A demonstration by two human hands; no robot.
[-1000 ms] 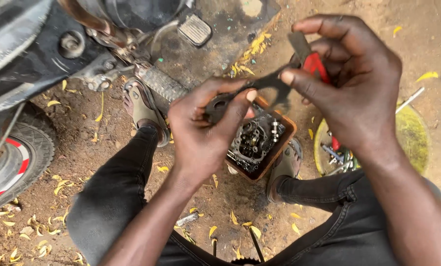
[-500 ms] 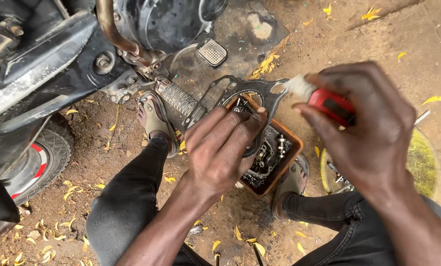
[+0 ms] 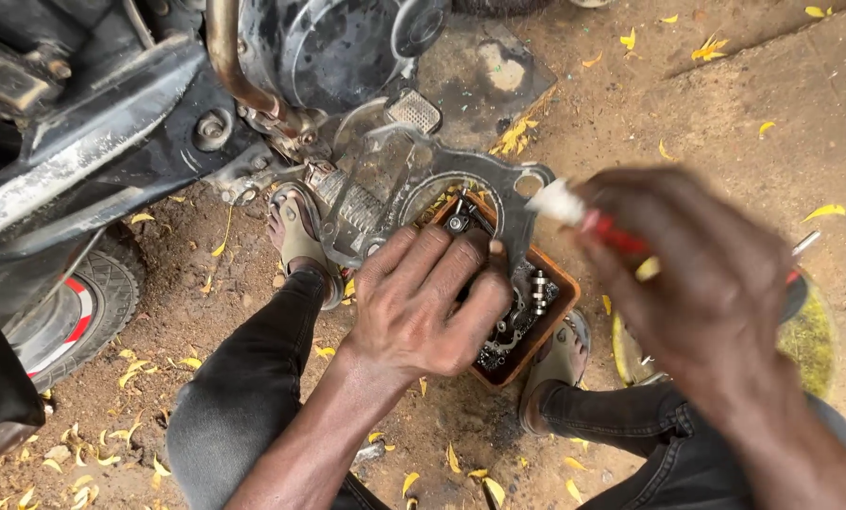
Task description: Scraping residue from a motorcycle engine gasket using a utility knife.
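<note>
My left hand grips the lower edge of a thin dark engine gasket and holds it tilted over a brown tray of small metal engine parts. My right hand, blurred, is closed around a red tube. The tube's white tip touches or nearly touches the gasket's right edge. Part of the tray is hidden under my left hand.
A motorcycle's engine, exhaust pipe and tyre fill the upper left. My sandalled feet flank the tray on dirt ground strewn with yellow petals. A round yellow-green object lies at right, behind my right hand.
The gasket has come down and spread out over the tray. My right hand has swung the red tube so its white tip meets the gasket's right edge. The view has shifted.
</note>
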